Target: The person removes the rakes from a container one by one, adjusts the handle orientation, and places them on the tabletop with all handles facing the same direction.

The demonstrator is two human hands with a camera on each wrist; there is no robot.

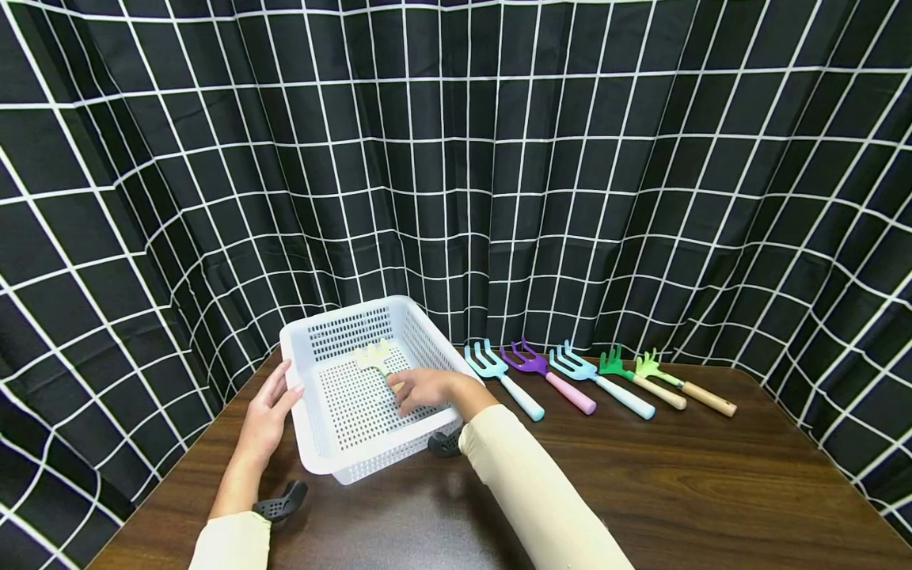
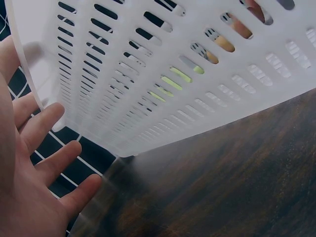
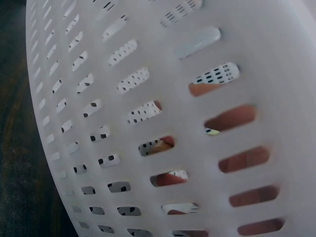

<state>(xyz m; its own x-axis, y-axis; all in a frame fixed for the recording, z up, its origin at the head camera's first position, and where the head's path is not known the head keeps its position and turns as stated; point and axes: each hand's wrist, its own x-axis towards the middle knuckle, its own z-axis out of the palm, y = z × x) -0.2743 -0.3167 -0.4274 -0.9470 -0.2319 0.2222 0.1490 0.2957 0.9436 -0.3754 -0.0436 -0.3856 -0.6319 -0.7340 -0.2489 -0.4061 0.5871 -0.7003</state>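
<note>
A white plastic basket (image 1: 388,449) with slotted walls stands tilted on the table at the left. Inside it lies a pale yellow-green hand rake (image 1: 374,357), its tines toward the far wall. My right hand (image 1: 427,388) reaches over the near right rim and pinches the rake's wooden handle, mostly covered by the fingers. At the left rim, my left hand (image 1: 265,416) holds the basket between thumb and fingers. The left wrist view shows the lower fingers of that hand (image 2: 44,163) spread beside the wall. Through the slots in the right wrist view, parts of the right hand (image 3: 247,158) show.
To the basket's right, a row of hand rakes lies on the brown table (image 1: 712,475): a light blue one (image 1: 523,397), a purple one with pink handle (image 1: 570,393), another light blue one (image 1: 623,397), a green one (image 1: 659,391) and a lime one (image 1: 708,397). Black grid curtain (image 1: 456,158) hangs behind.
</note>
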